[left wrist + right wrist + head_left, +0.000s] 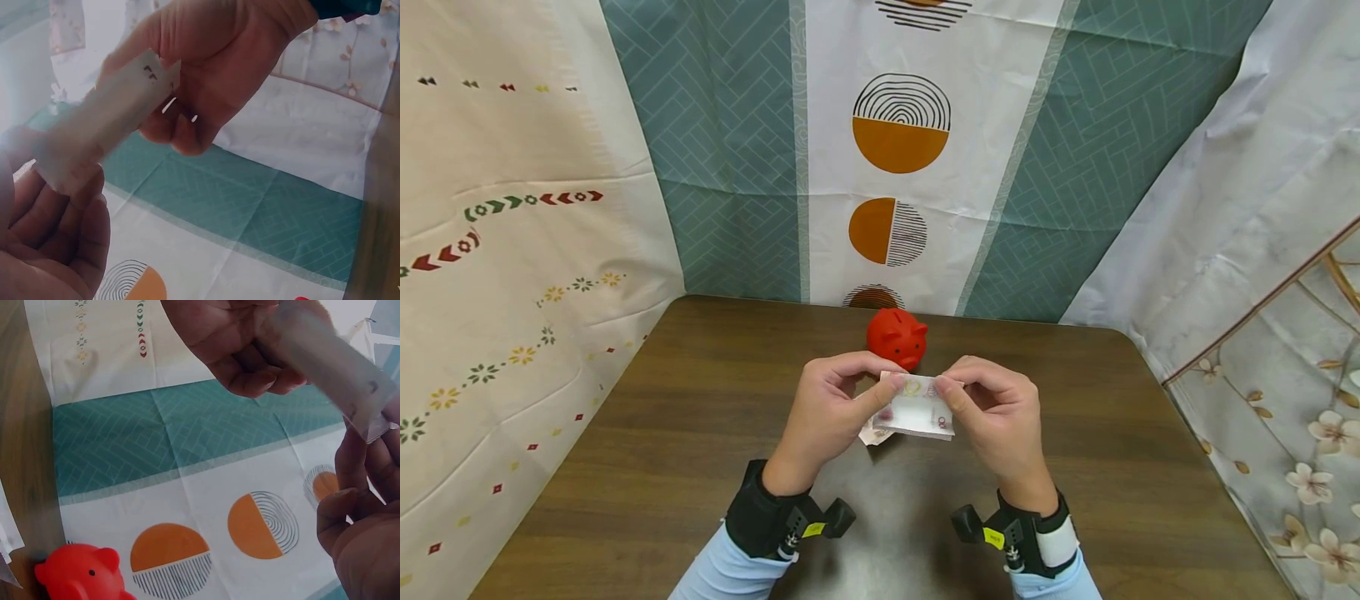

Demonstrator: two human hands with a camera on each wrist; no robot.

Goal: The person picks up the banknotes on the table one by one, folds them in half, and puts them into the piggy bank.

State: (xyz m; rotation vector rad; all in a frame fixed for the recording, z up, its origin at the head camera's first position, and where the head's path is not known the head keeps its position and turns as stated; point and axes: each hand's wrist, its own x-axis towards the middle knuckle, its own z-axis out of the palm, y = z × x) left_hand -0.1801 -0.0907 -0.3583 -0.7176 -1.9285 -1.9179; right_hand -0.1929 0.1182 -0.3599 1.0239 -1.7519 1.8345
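A folded banknote [917, 410], pale with small printed figures, is stretched between my two hands above the table. My left hand [827, 408] pinches its left end between thumb and fingers. At the other end, my right hand [1006, 417] pinches the note the same way. In the left wrist view the banknote [103, 122] looks narrow and slightly blurred. Behind the hands stands a red piggy bank [895, 337] with a slot on its back. Another paper note [874, 434] lies on the table, partly hidden by the left hand and the held note.
The brown wooden table [625, 467] reaches back to a teal and white patterned curtain [730, 208]. A cream embroidered cloth [512, 333] hangs at the left, and a white floral cloth [1240, 358] at the right. Each wrist wears a black strap with a small camera.
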